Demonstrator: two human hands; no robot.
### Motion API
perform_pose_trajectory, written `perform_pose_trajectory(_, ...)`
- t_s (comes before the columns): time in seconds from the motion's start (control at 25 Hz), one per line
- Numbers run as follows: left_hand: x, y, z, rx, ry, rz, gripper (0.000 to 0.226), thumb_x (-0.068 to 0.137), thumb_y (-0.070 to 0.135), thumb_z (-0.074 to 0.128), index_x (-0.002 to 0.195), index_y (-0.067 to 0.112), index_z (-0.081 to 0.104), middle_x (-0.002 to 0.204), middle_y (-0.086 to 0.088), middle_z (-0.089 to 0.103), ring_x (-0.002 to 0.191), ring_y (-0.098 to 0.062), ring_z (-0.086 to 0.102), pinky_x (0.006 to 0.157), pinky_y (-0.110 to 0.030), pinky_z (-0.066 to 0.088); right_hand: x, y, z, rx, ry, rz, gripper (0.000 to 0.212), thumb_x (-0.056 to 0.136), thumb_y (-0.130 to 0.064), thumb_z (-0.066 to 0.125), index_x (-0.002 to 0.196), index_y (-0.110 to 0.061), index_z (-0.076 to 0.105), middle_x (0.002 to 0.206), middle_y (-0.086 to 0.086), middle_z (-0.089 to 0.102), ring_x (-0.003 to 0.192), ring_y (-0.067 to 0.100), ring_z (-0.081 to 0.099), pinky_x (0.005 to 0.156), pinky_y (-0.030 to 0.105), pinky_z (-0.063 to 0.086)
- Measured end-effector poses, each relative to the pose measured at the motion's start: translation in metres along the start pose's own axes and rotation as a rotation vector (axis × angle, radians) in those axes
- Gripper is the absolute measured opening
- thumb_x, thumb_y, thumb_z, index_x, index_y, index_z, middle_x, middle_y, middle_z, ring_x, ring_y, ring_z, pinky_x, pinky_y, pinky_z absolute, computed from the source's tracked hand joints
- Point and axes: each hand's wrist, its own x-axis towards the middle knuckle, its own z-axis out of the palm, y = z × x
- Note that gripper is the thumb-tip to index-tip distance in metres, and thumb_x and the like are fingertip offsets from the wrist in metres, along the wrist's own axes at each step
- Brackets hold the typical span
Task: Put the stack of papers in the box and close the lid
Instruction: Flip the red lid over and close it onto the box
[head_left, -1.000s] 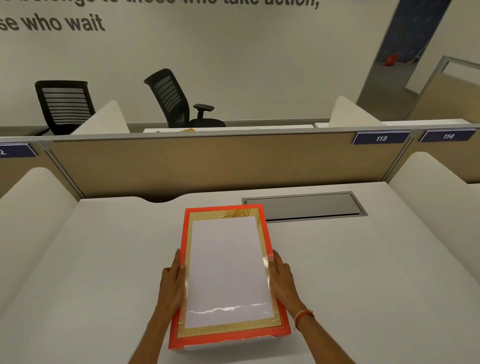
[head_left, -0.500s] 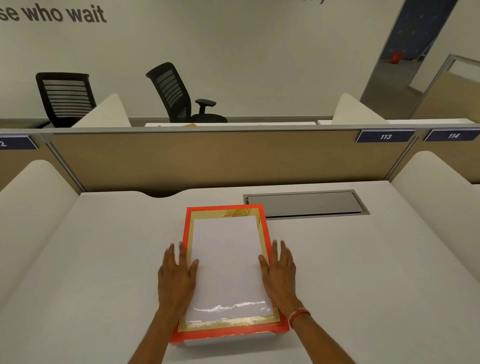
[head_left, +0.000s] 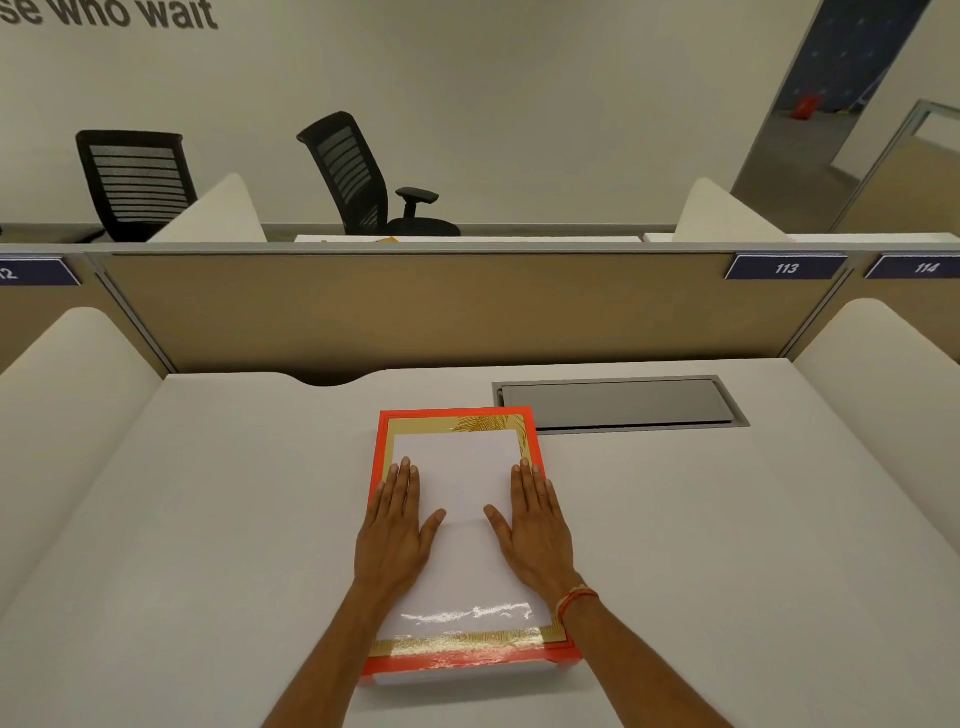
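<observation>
An orange box (head_left: 453, 417) with a glossy lid, gold-bordered around a white panel, lies flat on the white desk in front of me. The lid sits down on the box. My left hand (head_left: 396, 525) rests palm-down on the lid's left side, fingers together and flat. On the lid's right side lies my right hand (head_left: 535, 527), also flat, with an orange thread band on its wrist. No stack of papers shows outside the box; what is inside is hidden.
A grey metal cable hatch (head_left: 618, 402) is set into the desk (head_left: 208, 519) just behind and right of the box. A tan partition (head_left: 415, 306) closes the back, with padded white dividers at both sides. Two black office chairs (head_left: 358, 176) stand beyond it.
Both hands moved from the box's side edges onto the top of the lid and slid inward, now lying flat on the white panel. The box stays in place.
</observation>
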Motion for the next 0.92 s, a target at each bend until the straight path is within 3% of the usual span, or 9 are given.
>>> perform_pose_trajectory(0.4, 0.000, -0.010, 0.019, 0.025, -0.010, -0.051, 0.099, 0.080, 0.075, -0.012, 0.156, 0.011, -0.003, 0.166, -0.003, -0.004, 0.154, -0.019, -0.003, 0.127, -0.036, 0.003, -0.001, 0.001, 0.010, -0.020, 0.016, 0.008, 0.083, 0.093, -0.067, 0.013, 0.154, -0.015, -0.008, 0.164, 0.001, -0.006, 0.152, 0.015, -0.006, 0.121, 0.027, -0.006)
perform_pose_trajectory(0.8, -0.001, -0.009, 0.023, 0.098, -0.013, -0.059, 0.088, 0.090, 0.068, 0.010, 0.156, 0.010, 0.005, 0.167, -0.004, 0.006, 0.154, -0.020, 0.006, 0.125, -0.036, 0.008, -0.002, 0.003, 0.016, -0.045, 0.039, 0.011, 0.085, 0.091, -0.070, 0.010, 0.155, -0.016, -0.006, 0.164, 0.000, -0.006, 0.152, 0.015, -0.005, 0.123, 0.028, -0.002)
perform_pose_trajectory(0.92, -0.002, -0.009, 0.023, 0.093, -0.015, -0.059, 0.091, 0.089, 0.070, 0.007, 0.156, 0.009, 0.006, 0.166, -0.005, 0.007, 0.154, -0.021, 0.007, 0.125, -0.037, 0.009, -0.001, 0.002, 0.016, -0.052, 0.032, 0.009, 0.087, 0.091, -0.071, 0.010, 0.155, -0.016, -0.008, 0.164, 0.000, -0.009, 0.152, 0.016, -0.006, 0.124, 0.029, -0.001)
